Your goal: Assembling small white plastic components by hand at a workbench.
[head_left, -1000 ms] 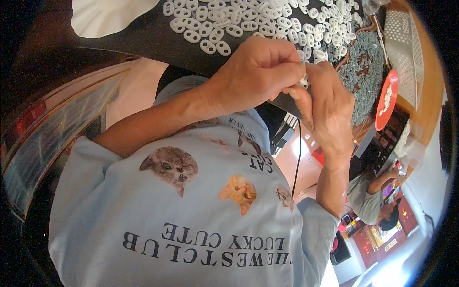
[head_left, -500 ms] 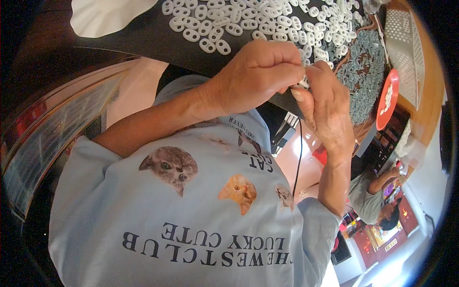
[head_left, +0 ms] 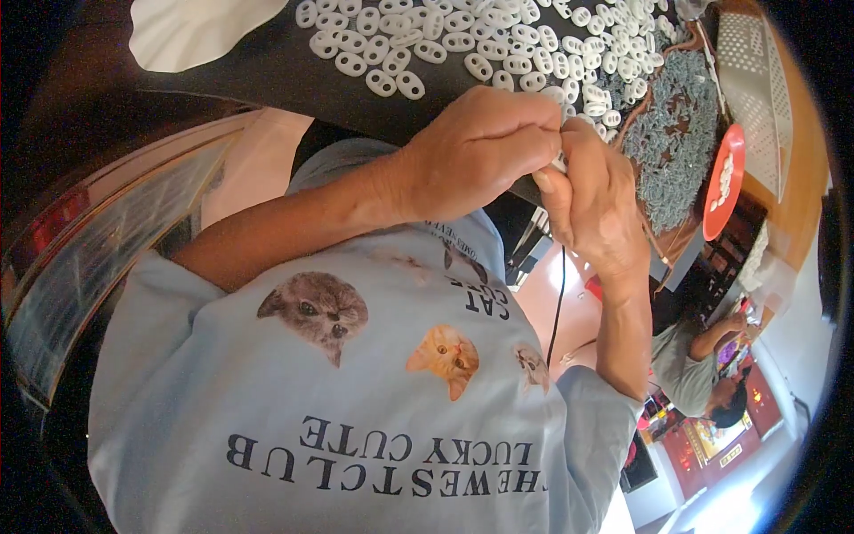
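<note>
White plastic piece [head_left: 559,163], a tiny one, sits right where the two hands meet, pinched between the fingertips of the left hand [head_left: 480,147] and the thumb side of the right hand [head_left: 594,200]. You can only see a sliver of it, so I can't tell its exact shape, but it looks like one of the white oval links [head_left: 463,40] scattered just above the left hand's knuckles on the dark bench [head_left: 294,76]. Both hands are curled tight, fingers pressed together around that little piece, knuckles of the left one up, and the right one tucked against it from below and to the right.

A thin black cord [head_left: 558,307] hangs straight down from under the right hand, over the light blue shirt [head_left: 356,418] with cat pictures on it. Beyond the right hand, further right, there's a heap of grey-blue pieces [head_left: 680,142] and next to that a red dish [head_left: 722,182] with a few white bits in it. A white perforated tray [head_left: 756,76] sits above that dish.

Compared to a second ago, pretty much nothing changed. Same grip and same spot; the hands have barely shifted, and the cord hangs the same way. The pile of links looks untouched too.
</note>
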Motion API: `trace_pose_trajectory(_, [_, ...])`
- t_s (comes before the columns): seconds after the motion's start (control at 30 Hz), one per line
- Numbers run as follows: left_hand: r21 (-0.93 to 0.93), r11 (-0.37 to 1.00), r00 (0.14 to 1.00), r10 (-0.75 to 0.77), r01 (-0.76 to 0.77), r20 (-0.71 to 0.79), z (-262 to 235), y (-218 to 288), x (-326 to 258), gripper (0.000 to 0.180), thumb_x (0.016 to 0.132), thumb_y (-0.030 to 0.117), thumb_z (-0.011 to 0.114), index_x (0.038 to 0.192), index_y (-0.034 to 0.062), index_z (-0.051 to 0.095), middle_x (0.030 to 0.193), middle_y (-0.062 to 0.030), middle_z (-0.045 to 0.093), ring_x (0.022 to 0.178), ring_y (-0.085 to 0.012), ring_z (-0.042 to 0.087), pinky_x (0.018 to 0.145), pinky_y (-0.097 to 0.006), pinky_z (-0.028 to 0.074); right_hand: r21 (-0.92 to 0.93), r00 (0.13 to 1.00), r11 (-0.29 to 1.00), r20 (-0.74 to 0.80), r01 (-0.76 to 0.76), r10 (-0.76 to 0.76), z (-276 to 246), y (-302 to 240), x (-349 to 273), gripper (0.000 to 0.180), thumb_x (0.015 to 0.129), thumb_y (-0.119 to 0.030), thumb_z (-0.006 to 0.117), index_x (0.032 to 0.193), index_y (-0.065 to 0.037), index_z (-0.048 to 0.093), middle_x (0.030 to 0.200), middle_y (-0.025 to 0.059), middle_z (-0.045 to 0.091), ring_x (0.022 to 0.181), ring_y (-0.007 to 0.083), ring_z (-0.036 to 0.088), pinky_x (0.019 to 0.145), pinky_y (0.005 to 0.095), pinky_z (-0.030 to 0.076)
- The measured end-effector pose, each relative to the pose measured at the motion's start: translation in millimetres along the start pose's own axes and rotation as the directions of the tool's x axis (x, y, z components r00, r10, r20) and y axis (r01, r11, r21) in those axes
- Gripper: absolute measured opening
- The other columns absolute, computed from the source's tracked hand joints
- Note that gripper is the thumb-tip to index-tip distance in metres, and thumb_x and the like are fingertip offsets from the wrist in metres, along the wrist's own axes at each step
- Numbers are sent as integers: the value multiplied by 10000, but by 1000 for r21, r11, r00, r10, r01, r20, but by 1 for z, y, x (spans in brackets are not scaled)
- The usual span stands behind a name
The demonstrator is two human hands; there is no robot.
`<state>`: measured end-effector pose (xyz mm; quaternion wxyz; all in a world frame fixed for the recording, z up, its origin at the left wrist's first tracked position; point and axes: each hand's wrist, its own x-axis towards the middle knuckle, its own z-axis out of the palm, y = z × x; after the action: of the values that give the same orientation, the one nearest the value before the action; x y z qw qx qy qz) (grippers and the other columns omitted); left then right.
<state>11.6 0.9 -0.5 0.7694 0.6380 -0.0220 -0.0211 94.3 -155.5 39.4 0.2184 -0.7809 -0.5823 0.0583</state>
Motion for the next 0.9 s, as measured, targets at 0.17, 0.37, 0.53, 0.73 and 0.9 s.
trace_pose_trajectory(0.17, [40,985,985,168,-167,-28,2,-6,0,211,869,153,445,719,4,444,647,-27,375,600,-101,379,538,-276,317,33,999,999,-35,26,-25,0,-2,2,291,767,-196,704,831,8,508,697,138,500,582,324,538,483,403,445])
trace_pose_trajectory(0.37, [-96,995,1000,-27,27,-2,1,1,-1,201,865,153,443,709,27,437,650,13,377,614,-62,366,528,-248,306,61,1000,998,-28,9,-8,1,-2,5,282,763,-189,707,819,7,511,678,129,494,577,315,538,479,397,443])
trace_pose_trajectory(0.53, [-152,988,998,-34,26,-52,4,4,-2,191,836,126,470,692,0,476,565,-48,406,543,-101,400,496,-289,337,17,998,999,-49,41,-40,1,-5,7,288,759,-193,710,817,7,511,676,122,487,568,303,535,476,389,444])
trace_pose_trajectory(0.73, [-116,992,999,-42,38,-27,4,4,-4,203,882,196,457,746,48,487,639,45,392,601,-48,358,525,-232,298,83,996,997,86,-10,3,-9,3,-3,363,916,-326,501,997,28,519,778,186,534,635,338,529,585,391,427])
trace_pose_trajectory(0.9, [-34,999,1000,-9,9,-22,3,5,-5,220,894,212,464,757,41,489,639,31,408,608,-58,378,532,-235,310,463,963,846,87,-265,254,-18,1,-9,293,942,-282,473,910,3,529,726,121,532,620,266,535,583,353,437])
